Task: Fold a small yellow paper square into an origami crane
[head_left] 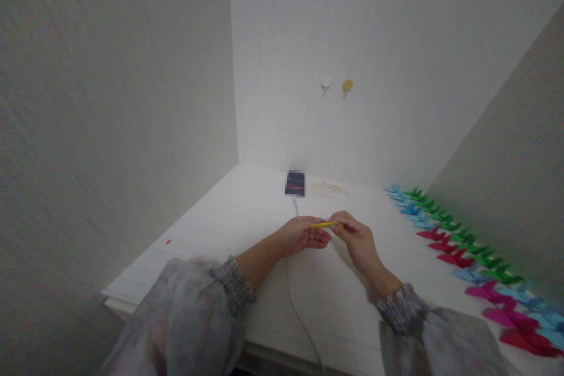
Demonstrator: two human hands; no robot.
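Left hand [304,236] and right hand [356,239] both pinch a slim yellow piece [324,225] — folded paper, probably; too small to be sure. It's over the white table [335,311], long axis left-right, ends pointing left and right — dark device [295,184] farther off, face pixelated, unreadable.

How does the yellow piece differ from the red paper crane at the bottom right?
The yellow piece looks slim; the red crane looks broader. The yellow piece is in the right hand, touching the left hand; the red crane sits on the table. Both are brightly coloured.
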